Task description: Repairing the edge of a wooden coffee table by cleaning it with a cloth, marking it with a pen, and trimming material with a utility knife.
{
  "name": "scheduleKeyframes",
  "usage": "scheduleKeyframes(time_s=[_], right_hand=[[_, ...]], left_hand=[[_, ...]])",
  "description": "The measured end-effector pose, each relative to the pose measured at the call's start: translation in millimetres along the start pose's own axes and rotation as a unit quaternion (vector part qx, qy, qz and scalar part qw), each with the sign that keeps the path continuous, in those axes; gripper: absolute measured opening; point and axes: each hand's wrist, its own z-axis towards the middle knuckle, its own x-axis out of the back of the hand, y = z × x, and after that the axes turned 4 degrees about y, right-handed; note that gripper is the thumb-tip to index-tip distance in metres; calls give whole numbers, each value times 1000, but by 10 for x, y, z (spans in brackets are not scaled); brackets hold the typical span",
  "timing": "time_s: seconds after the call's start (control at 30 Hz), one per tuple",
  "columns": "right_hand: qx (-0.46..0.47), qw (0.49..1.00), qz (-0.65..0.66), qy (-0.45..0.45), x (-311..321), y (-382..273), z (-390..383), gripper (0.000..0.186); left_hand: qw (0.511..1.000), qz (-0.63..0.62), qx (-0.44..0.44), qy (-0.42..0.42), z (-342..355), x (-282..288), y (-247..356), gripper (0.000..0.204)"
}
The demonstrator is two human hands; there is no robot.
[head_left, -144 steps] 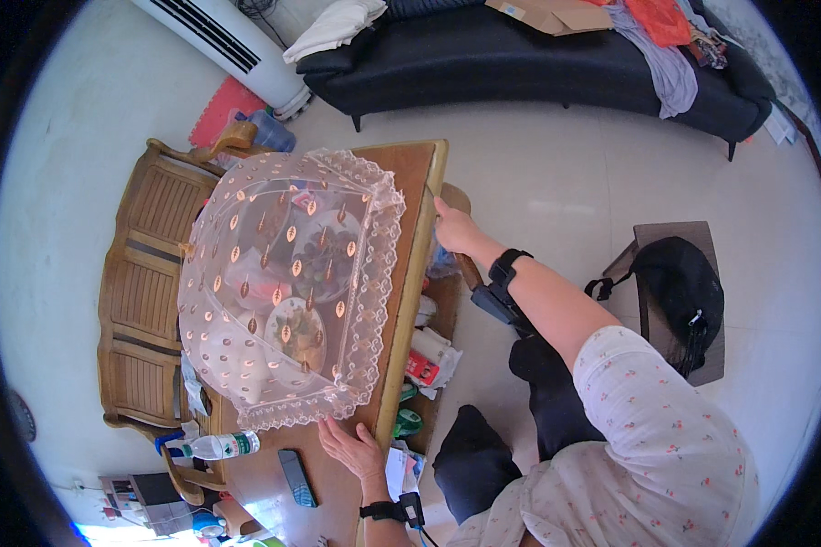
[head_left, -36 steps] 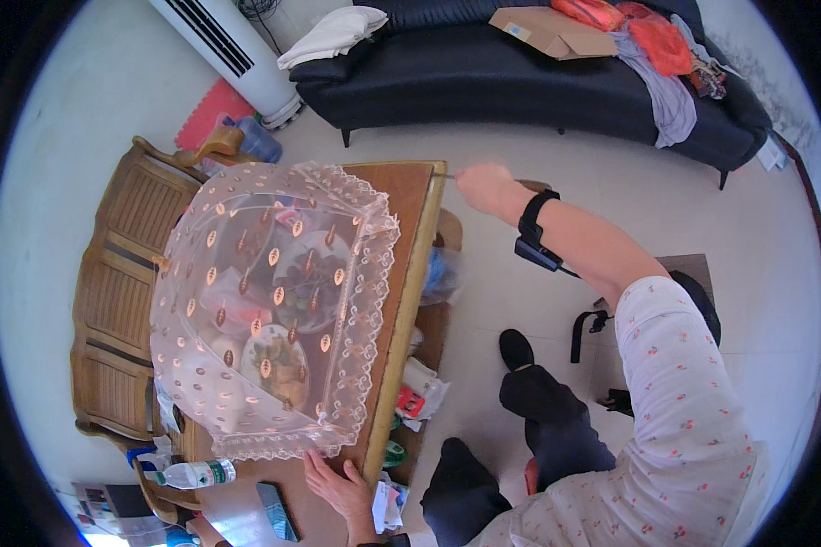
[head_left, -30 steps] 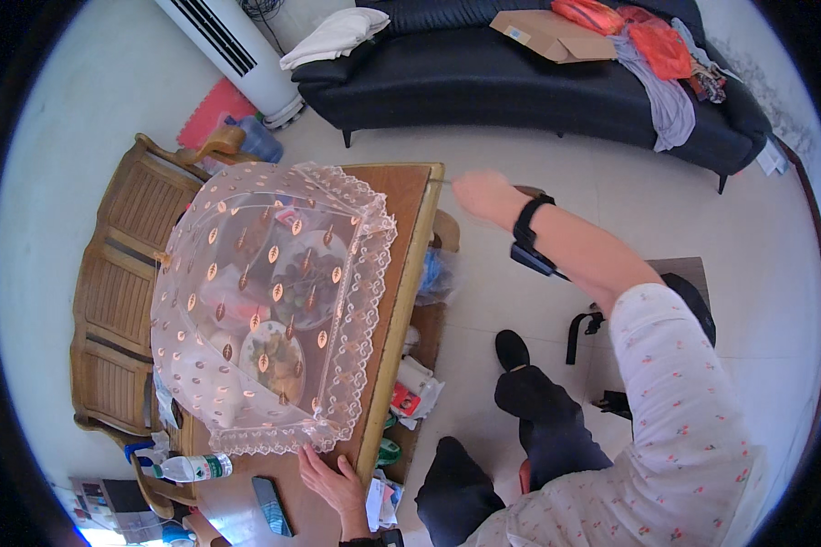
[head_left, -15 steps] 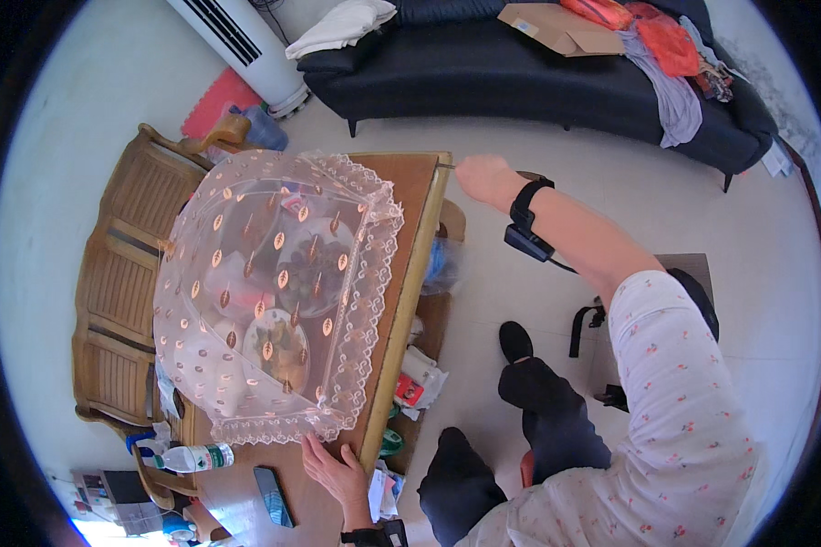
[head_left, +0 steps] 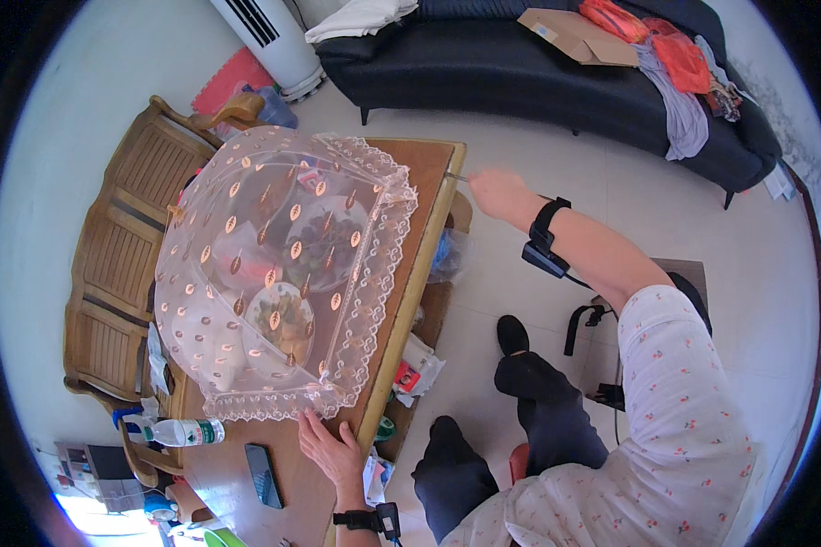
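Food cover (head_left: 278, 273) stood opened out as a pale pink mesh dome on the counter (head_left: 433, 196), its lace hem running around several dishes; one plate (head_left: 292, 333) of food showed dimly through the mesh, contents hard to make out.

Left hand (head_left: 336, 451) was back-up over the counter, fingers a little spread, tips at the near hem; touching the lace or just beside it, could not tell.

Right hand (head_left: 502, 193) was just beyond the counter's edge near the far corner, fingers curled closed on a thin dark rod (head_left: 457, 177); blur hid the exact grip. Rod's other end met the counter's edge; resting or fixed there, unclear.

Progress, my judgement: dome up, dishes enclosed, that part looked complete. Work at the edge looked unfinished, the rod being in hand; how much remained could not be judged.

Alongside: phone (head_left: 264, 475) flat between the left hand and a capped bottle (head_left: 184, 432). Wooden bench (head_left: 109, 283) along the counter's left side; dark sofa (head_left: 538, 96) well apart.
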Motion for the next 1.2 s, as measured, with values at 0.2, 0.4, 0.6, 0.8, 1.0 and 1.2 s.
scheduleKeyframes(time_s=[0.2,0.4,0.6,0.8,1.0,1.2], right_hand=[[14,998,-1,-53,235,-317,-333,21],[81,994,22,-64,161,-654,-713,23],[153,981,39,-113,194,-1149,-1218,25],[209,938,216,-172,233,-1923,-1870,30],[210,897,384,-58,128,-2220,-2248,33],[249,889,378,-76,307,-2706,-2464,32]], left_hand=[[1000,-6,4,6,-4,67,50,66],[1000,-9,9,10,-49,19,-26,66],[999,-21,7,48,-52,70,1,64],[985,-113,-50,122,-104,10,-120,50],[961,-215,2,173,-600,314,-40,25],[921,-290,169,199,-1057,408,-371,13]])
